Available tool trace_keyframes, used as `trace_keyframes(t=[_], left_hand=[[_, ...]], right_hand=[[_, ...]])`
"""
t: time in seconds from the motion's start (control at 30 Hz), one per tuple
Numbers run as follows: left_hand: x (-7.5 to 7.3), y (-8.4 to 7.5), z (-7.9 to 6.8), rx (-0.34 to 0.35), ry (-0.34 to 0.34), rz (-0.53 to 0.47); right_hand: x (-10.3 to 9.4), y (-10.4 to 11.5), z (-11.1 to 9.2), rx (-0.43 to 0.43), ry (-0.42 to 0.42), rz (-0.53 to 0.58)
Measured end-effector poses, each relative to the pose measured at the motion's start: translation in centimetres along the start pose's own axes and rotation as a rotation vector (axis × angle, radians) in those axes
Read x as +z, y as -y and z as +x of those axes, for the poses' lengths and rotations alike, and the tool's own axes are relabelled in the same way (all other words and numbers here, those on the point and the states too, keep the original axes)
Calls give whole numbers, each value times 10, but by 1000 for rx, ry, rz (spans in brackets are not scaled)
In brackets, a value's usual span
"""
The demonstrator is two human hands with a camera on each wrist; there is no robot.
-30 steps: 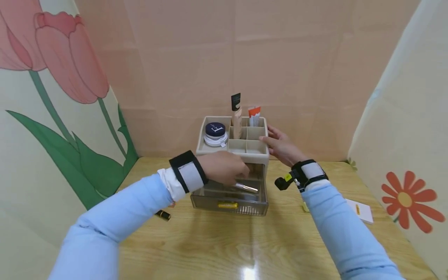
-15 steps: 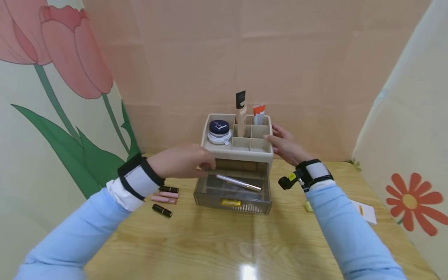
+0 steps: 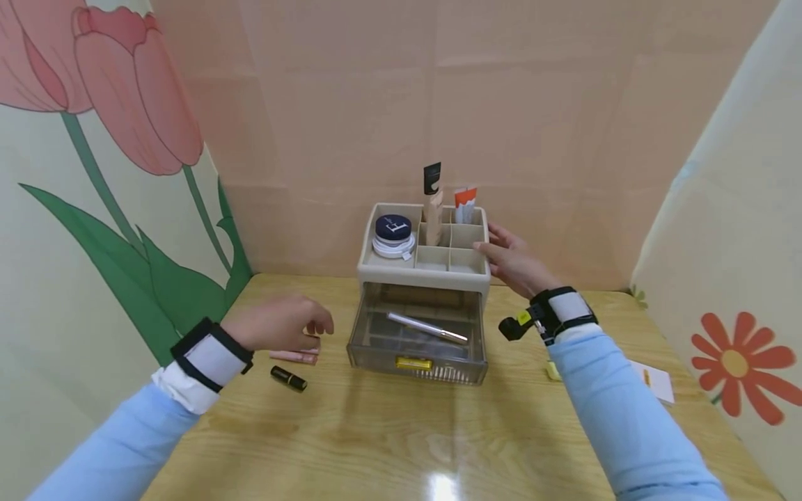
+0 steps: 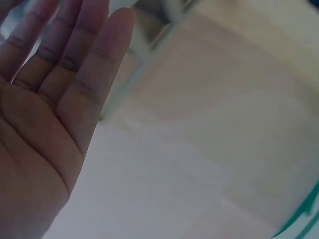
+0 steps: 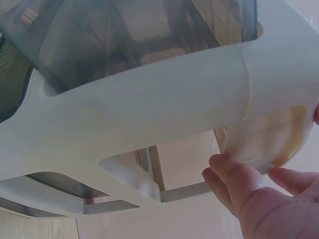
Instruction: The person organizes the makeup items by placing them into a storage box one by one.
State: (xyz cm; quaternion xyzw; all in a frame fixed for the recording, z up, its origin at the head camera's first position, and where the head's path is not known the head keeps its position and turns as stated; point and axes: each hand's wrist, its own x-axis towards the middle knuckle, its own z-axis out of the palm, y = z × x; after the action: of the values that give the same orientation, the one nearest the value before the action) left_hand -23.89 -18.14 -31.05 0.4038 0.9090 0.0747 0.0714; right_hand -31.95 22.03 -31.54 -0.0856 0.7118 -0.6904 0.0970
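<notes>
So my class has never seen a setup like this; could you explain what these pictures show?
There is no machine here: a person works with two bare hands. The wide picture is taken from the head, looking forward and down; the others come from the left and right wrists.

On the wooden table stands a cream organizer, its smoky drawer pulled open with a slim pen-like item inside. A dark-lidded round case sits on top. To the left lie pink tubes and a black tube.

The right hand grips the organizer's side. The left hand is by the pink tubes; nothing visible is held in it.
</notes>
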Motion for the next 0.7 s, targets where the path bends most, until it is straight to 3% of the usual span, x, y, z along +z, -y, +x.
trace_keyframes(t=[0.23, 0.47, 0.7], left_hand=[[59, 41, -12, -93, 44, -126], [101, 68, -18, -247, 47, -184], [125, 83, -21, -202, 22, -102]], right_hand=[[0, -1, 1, 0, -8, -6], [1, 0, 0, -9, -2, -1], [1, -2, -1, -17, -5, 4]])
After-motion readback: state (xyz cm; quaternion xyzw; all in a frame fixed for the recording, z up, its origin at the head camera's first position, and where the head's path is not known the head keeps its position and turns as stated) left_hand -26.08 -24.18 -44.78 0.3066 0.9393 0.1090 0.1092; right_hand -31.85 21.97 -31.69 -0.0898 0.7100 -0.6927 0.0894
